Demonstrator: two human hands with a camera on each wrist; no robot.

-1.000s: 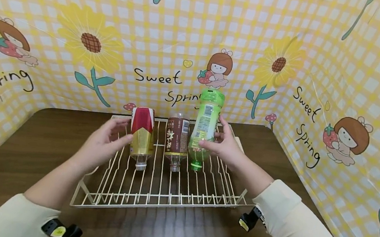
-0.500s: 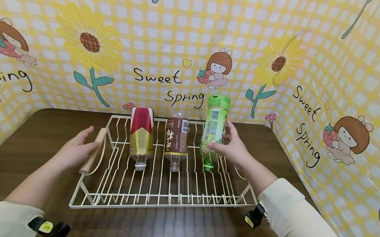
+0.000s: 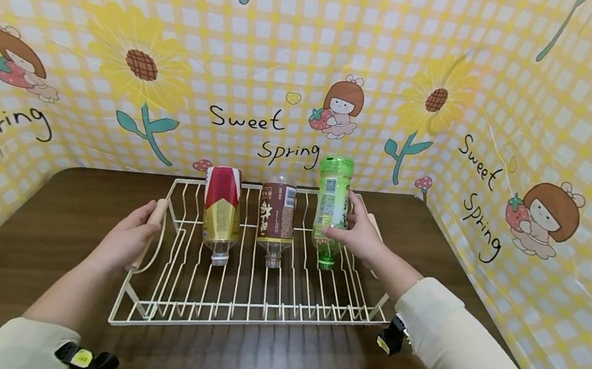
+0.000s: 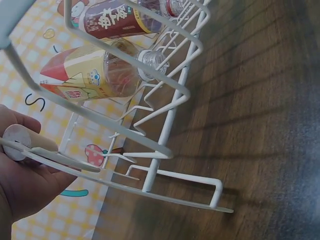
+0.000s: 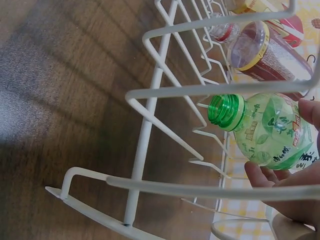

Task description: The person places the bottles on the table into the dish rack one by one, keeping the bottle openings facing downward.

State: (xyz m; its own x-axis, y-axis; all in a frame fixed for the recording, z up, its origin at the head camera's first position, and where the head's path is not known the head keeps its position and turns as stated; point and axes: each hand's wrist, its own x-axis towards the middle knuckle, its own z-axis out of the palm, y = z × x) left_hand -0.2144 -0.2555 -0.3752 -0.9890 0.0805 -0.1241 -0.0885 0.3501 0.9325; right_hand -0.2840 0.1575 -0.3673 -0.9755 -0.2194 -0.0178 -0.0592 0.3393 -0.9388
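My right hand grips a green plastic bottle by its side. The bottle stands upside down at the right part of a cream wire rack, its neck down among the wires. In the right wrist view, the bottle's open green neck points into the rack. My left hand is around the wooden handle at the rack's left end, its fingers partly hidden. A bottle with a red and yellow label and one with a brown label stand neck down in the rack.
The rack stands on a dark wood table. A yellow checked cloth printed with flowers and figures hangs behind and at both sides. Another wooden handle shows behind my right hand at the rack's right end.
My left hand has gone from beside the red and yellow bottle to the left handle and taken hold of it. My right hand has shifted the green bottle right and slightly down.
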